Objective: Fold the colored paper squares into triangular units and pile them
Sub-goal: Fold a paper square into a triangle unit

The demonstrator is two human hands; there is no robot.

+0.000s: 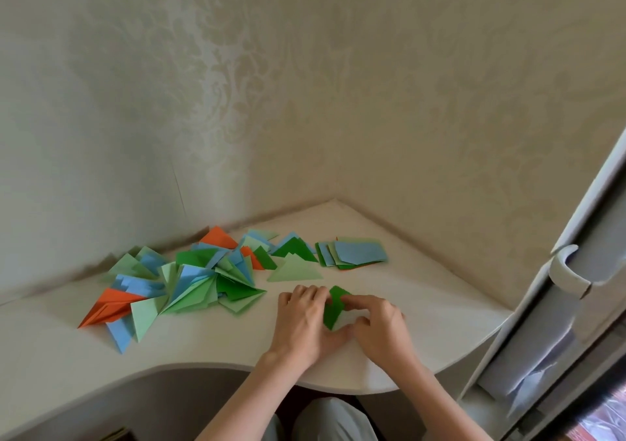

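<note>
My left hand (301, 318) and right hand (379, 325) pinch a dark green paper (333, 308) near the table (423, 308) front edge, bare table around; the triangle pile (189, 278) lies left

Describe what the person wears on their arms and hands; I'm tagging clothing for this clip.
Nothing is worn on either: the left hand and right hand are bare, with no gloves, rings, watch or bracelets visible. Both forearms are uncovered to the frame's bottom edge; no sleeves show.
</note>
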